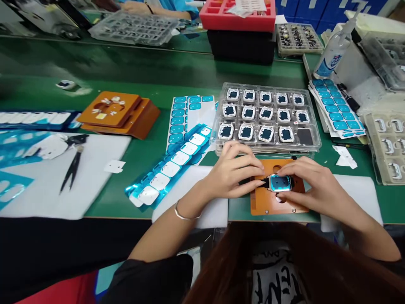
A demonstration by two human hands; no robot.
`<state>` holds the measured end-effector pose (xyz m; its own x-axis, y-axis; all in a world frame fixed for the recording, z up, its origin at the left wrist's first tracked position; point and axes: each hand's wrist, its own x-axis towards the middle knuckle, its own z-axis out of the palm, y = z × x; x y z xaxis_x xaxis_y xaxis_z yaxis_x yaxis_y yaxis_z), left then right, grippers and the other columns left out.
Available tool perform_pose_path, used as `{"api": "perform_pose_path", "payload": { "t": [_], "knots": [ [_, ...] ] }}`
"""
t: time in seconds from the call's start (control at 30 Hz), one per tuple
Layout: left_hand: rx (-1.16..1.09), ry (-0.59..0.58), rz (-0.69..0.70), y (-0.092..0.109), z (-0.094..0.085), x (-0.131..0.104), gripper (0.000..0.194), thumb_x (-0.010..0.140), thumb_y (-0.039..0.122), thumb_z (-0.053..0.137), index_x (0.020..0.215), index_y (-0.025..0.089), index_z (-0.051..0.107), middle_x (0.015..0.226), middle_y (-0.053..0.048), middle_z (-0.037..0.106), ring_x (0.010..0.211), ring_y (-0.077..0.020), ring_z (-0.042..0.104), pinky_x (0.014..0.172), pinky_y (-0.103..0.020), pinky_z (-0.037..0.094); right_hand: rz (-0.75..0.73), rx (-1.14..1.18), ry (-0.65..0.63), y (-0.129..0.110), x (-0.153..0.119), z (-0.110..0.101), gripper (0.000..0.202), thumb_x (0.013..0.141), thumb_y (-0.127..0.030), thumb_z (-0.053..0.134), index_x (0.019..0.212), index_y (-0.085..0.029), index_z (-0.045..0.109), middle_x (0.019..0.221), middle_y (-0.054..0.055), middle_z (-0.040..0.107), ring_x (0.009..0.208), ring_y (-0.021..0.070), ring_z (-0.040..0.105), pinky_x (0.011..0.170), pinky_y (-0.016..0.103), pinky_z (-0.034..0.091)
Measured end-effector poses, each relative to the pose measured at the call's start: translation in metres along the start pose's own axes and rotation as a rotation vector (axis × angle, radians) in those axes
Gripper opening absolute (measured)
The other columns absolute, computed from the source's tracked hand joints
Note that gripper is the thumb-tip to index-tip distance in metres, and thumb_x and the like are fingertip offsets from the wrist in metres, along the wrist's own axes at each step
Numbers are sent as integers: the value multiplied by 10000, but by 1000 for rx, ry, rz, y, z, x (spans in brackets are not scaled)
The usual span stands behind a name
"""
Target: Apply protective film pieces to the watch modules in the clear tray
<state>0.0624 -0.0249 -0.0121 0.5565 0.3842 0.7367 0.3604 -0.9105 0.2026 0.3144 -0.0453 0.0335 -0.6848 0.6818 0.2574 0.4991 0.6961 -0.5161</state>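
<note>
An orange fixture plate lies at the table's front edge, and a watch-like case with a blue-edged dark face sits on it. My right hand holds the case between thumb and fingers at its upper and lower edges. From the other side, my left hand closes its fingers on a dark piece at the case's left side. Behind the hands stands a clear tray with rows of similar white-framed cases; its front right compartment holds no case.
Blue sticker sheets and a strip of white pieces lie left of the tray. Farther left are an orange block and tweezers. A bottle stands back right. Another person's arm shows at the back.
</note>
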Motion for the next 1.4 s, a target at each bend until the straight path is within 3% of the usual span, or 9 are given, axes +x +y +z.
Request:
{"api": "perform_pose_path", "payload": {
  "t": [0.7, 1.0, 1.1, 1.2, 1.3, 1.4],
  "knots": [
    [38, -62, -29, -2, -2, -1, 77, 943, 265, 569, 990, 237, 623, 941, 17, 746, 951, -202, 533, 858, -399, 386, 105, -24, -33, -3, -2, 6, 342, 796, -196, 775, 1100, -202, 618, 990, 23, 689, 926, 234, 486, 730, 327, 468],
    [58, -53, -51, -7, -4, -4, 94, 941, 254, 560, 986, 242, 641, 932, 9, 746, 958, -199, 544, 850, -389, 426, 132, 7, -71, 0, -4, 4, 451, 808, -280, 782, 1212, -235, 587, 1140, 53, 668, 1007, 257, 542, 802, 385, 509],
    [100, 27, -97, -14, -7, -7, 109, 928, 239, 555, 931, 244, 663, 891, -2, 746, 930, -202, 561, 820, -390, 446, 91, 67, -15, 2, -3, -4, 546, 830, -458, 756, 1290, -252, 548, 1274, 75, 620, 1172, 283, 550, 961, 456, 496],
    [146, 184, -154, -20, -11, -9, 167, 928, 231, 531, 831, 231, 667, 813, -14, 736, 829, -192, 573, 757, -382, 463, -25, 26, 82, 2, 6, -11, 635, 929, -590, 565, 1466, -301, 388, 1490, 75, 460, 1401, 316, 380, 1152, 557, 334],
    [188, 369, -213, -25, -13, -10, 266, 948, 264, 499, 733, 216, 647, 720, -19, 708, 740, -176, 570, 706, -370, 455, -136, -123, -1, -2, 22, -8, 638, 1022, -582, 282, 1572, -359, 48, 1641, 30, 168, 1515, 321, 50, 1194, 667, 53],
    [243, 532, -276, -30, -14, -11, 356, 968, 305, 473, 655, 209, 614, 638, -14, 668, 672, -166, 568, 696, -374, 443, -172, -243, -126, -7, 39, 6, 694, 1030, -558, 278, 1561, -329, -105, 1649, 42, 65, 1510, 328, -46, 1157, 717, -31]
  ]
}}
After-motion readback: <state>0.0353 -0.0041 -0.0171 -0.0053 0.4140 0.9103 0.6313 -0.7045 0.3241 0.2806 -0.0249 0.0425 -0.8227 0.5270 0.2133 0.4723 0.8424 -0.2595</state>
